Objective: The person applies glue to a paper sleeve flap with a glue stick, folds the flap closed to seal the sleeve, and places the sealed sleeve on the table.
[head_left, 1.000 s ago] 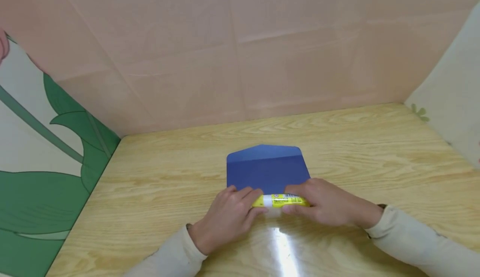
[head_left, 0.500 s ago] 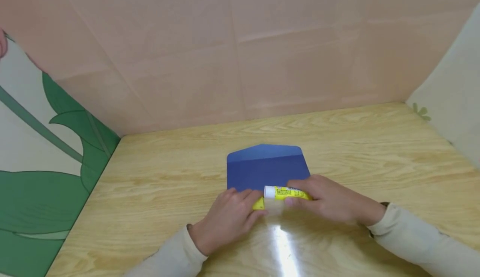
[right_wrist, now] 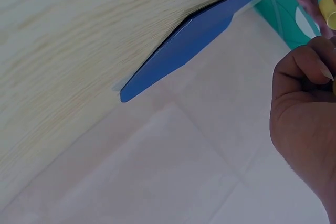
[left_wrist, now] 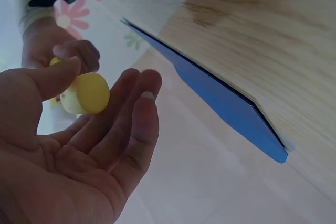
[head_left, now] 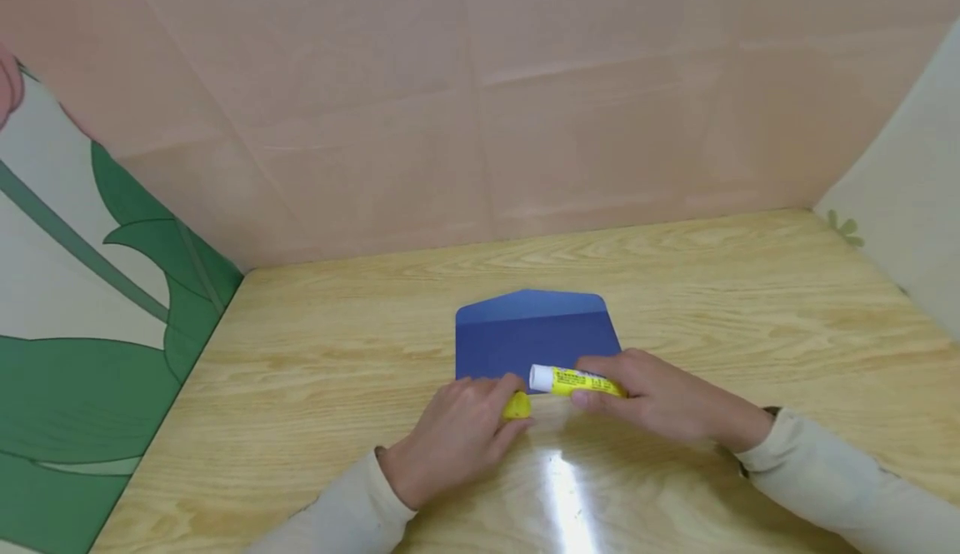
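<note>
My right hand (head_left: 652,396) grips a yellow glue stick (head_left: 577,381) whose white end points left. Its yellow cap (head_left: 517,406) is apart from it, pinched between the thumb and fingers of my left hand (head_left: 461,437). In the left wrist view the cap (left_wrist: 89,94) sits at the thumb, while the other fingers extend past it. Just beyond both hands, a blue envelope (head_left: 532,346) lies on the table with its pointed flap spread away from me. The hands and glue stick overlap its near edge in the head view.
The wood-grain table (head_left: 337,346) runs back to a pinkish covered wall (head_left: 480,121). A panel with green leaves (head_left: 67,404) borders the left side, and a pale panel (head_left: 900,196) the right. Light glares off the table (head_left: 562,487) near the front.
The glue stick has come out of its cap. My right hand has tilted it and moved it slightly up and away, while my left hand keeps the cap in nearly the same spot.
</note>
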The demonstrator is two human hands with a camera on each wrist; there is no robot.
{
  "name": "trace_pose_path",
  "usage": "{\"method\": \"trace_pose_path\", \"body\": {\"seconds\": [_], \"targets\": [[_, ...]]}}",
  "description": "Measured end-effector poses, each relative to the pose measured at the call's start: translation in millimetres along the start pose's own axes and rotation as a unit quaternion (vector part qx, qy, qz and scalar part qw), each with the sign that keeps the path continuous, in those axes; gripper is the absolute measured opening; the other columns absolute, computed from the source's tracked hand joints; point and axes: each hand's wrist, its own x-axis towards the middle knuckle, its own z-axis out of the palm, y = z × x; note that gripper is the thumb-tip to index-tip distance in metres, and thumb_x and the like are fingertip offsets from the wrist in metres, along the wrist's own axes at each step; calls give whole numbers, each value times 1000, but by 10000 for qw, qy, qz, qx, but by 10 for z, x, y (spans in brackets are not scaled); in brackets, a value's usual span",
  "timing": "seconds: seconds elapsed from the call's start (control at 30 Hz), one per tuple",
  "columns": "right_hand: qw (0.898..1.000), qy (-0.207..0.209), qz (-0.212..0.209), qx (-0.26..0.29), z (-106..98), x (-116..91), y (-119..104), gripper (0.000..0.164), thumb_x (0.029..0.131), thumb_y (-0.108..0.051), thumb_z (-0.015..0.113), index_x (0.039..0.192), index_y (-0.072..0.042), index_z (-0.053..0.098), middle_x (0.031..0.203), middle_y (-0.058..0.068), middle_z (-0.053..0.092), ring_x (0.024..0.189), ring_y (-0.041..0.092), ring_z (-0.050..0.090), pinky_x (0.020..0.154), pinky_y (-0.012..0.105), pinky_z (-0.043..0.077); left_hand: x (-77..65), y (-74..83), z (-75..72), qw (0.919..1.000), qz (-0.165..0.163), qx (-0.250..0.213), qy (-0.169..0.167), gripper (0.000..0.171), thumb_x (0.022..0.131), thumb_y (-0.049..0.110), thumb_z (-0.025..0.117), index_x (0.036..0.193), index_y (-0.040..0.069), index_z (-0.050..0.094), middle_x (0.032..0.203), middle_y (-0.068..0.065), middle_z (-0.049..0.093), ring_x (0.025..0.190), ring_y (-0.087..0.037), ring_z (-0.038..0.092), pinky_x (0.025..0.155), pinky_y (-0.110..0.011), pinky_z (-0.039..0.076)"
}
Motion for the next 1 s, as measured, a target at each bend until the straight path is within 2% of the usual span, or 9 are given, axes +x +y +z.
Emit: {"method": "trace_pose_path", "body": {"seconds": [0.07,0.17,0.3,0.4,0.5,0.73,1.0], "targets": [[10000,-27,-24,62,-6,2,5,11,103,-24,54,95,-28,60,68,-20,40,59,-7,39,53,16,40,2,-2,4,9999,52,37,109,27,93,34,70,109,13,65,84,7,64,70,-4,53,61,-18,45],[9998,-70,-51,170,-9,1,8,11,103,-23,54,96,-26,60,69,-19,41,59,-6,39,54,17,41,0,-10,15,9987,143,58,480,27,89,34,75,106,13,68,98,3,61,82,-6,54,67,-17,47],[9995,-126,-33,279,-12,3,13,11,104,-23,53,96,-26,60,69,-18,42,59,-6,40,53,17,41,-2,-20,12,9953,117,38,956,28,83,30,82,102,13,71,93,4,51,79,-6,45,65,-13,41],[9996,-150,-21,249,-11,6,19,11,104,-24,53,96,-26,60,71,-18,45,60,-6,42,54,18,43,-4,-23,-1,9935,-28,41,1135,29,80,28,84,102,14,72,87,6,50,74,-4,41,61,-12,36],[9998,-160,-28,154,-5,12,27,10,103,-25,54,96,-27,60,72,-18,50,61,-6,44,56,19,45,-7,-23,-9,9927,-162,57,1190,29,79,28,85,102,15,72,85,7,52,72,-3,41,60,-12,35],[9997,-203,-6,111,1,23,32,9,103,-26,54,96,-28,60,72,-7,58,62,-6,46,57,19,46,-9,-21,-18,9934,-263,54,1117,28,80,27,85,102,16,73,86,7,56,71,-2,44,60,-12,37],[9998,-196,10,26,0,22,21,10,103,-27,54,95,-29,59,72,-11,57,62,-6,46,57,19,46,-4,-27,-15,9946,-317,16,993,25,82,25,83,103,16,73,88,7,59,72,-3,48,61,-13,41]]}}
